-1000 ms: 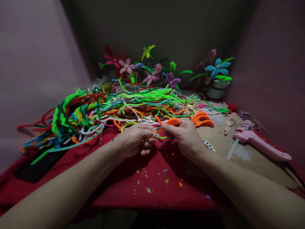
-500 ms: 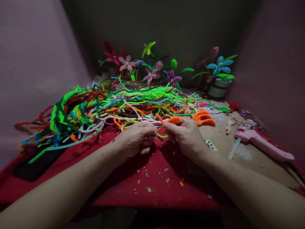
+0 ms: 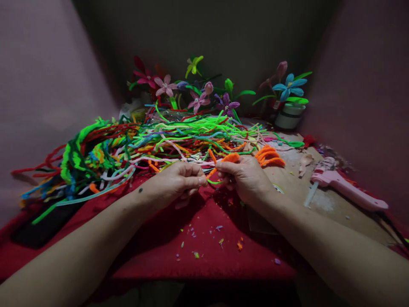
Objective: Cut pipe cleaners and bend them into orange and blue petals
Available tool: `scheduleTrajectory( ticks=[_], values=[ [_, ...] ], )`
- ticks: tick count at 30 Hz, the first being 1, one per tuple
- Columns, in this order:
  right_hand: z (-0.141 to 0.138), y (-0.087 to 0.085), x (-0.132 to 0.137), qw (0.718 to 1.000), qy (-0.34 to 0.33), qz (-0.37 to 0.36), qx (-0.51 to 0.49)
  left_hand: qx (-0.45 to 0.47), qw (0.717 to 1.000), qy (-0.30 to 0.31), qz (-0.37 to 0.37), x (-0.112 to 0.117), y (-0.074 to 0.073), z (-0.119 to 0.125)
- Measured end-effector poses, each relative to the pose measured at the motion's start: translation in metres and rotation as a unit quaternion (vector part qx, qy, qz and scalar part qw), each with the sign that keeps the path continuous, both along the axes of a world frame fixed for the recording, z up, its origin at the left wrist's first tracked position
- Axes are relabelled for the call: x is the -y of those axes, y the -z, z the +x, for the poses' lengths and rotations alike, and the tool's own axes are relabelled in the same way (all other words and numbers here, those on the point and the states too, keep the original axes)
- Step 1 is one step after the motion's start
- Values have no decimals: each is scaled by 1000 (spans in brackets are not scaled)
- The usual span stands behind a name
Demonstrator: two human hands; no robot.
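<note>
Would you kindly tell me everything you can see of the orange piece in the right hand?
The orange piece looks fuzzy, like pipe cleaner, with a rounded, petal-like outer part. The fingers of the right hand pinch it in front of the pile of strands, hiding some of it. An orange strand slants up beside it; whether they join is unclear.

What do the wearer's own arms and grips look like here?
Left forearm and right forearm: bare, no sleeves or cables on them. Left grip and right grip: ungloved human hands; no watch or bracelet visible. One small, dark, round mark near the left wrist. Rings: can't tell, fingers partly hidden.
</note>
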State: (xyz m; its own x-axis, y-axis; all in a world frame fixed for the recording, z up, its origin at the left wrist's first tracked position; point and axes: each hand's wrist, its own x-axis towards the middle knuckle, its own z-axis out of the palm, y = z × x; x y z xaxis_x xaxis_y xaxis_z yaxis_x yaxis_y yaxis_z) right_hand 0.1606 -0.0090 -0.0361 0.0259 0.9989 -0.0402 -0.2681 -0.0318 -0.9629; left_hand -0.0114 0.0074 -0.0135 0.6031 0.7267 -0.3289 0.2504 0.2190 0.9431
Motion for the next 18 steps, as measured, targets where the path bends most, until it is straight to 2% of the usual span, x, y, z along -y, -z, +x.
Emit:
scheduleTrajectory(
  ticks=[3, 5, 7, 9, 11, 14, 18],
  values=[
    [3, -3, -3, 1000, 22, -11, -16, -71, 995, -8, 66, -4, -6, -4],
    [5, -4, -4, 999, 26, -14, -24, -124, 976, -70, 163, -6, -12, -5],
    [6, -4, -5, 999, 23, -15, -30, -148, 941, -149, 265, -6, -17, -4],
    [5, -2, -4, 1000, 8, -12, -27, -129, 922, -177, 318, -3, -18, 1],
    [3, 0, -2, 999, -28, -3, -17, -86, 941, -137, 297, 1, -15, 7],
    [2, 2, 1, 995, -93, 6, -22, -23, 972, -74, 221, 6, -7, 15],
    [1, 0, 1, 991, -120, -5, -64, 0, 979, -79, 190, 9, -2, 16]
  ],
)
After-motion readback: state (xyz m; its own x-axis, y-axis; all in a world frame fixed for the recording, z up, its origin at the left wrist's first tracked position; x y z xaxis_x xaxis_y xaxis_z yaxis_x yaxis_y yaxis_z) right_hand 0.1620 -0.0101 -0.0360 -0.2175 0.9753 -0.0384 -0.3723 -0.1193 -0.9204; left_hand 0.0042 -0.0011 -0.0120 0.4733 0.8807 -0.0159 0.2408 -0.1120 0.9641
